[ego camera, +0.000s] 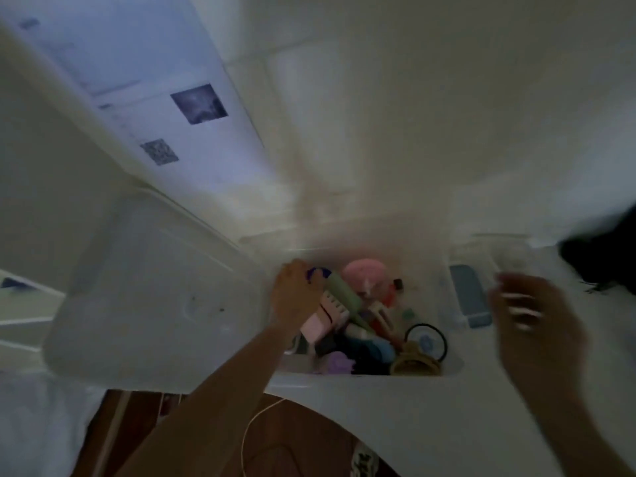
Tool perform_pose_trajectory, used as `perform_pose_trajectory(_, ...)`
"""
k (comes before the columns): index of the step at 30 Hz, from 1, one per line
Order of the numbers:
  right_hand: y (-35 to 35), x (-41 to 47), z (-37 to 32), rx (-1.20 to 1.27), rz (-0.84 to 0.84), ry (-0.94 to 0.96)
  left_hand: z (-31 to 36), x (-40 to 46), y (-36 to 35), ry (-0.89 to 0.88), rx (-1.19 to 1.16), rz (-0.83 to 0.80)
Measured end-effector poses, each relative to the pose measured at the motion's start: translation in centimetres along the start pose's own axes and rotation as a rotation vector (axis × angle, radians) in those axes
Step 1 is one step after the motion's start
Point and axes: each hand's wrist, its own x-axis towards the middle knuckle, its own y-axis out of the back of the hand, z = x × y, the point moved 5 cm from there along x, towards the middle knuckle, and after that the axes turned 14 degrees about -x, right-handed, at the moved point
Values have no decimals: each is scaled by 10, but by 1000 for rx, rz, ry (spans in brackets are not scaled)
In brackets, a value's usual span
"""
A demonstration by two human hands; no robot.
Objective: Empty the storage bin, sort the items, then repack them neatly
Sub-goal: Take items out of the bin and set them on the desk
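Translucent storage bin (444, 280) crammed with jumbled, colourful small items

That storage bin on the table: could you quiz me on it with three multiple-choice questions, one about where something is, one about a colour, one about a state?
1. Where does the lid lie?
A. left of the storage bin
B. on top of the bin
C. on the floor

2. What colour is the round item at the far side of the bin?
A. yellow
B. pink
C. black

3. What state is the bin in?
A. empty
B. closed
C. open, with items inside

Answers:
1. A: the translucent lid is off to the left, its edge beside the left hand.
2. B: it shows pink among the items.
3. C: the top is off and many small items fill it.
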Motion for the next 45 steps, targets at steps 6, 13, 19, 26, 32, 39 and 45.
perform_pose_trajectory(6,-214,-22,-24,-369,-619,205,-96,87,-29,279,-26,-260)
perform_pose_trajectory(13,-272,-27,6,-496,-776,193,-130,117,-58,61,77,-268)
perform_pose_trajectory(19,-271,-28,-10,-486,-624,128,-95,99,-15,-295,48,-109)
perform_pose_trajectory(26,-220,-10,-43,-82,-347,78,14,45,55,-691,-126,-26)
perform_pose_trajectory(32,-71,3,-6,119,-19,-164,129,-27,-3,-612,-466,-214)
perform_pose_trajectory(39,118,-1,140,44,317,-563,234,-139,-156,-584,-472,-592)
perform_pose_trajectory(45,203,19,236,-137,390,-831,235,-205,-227,-673,-303,-699)
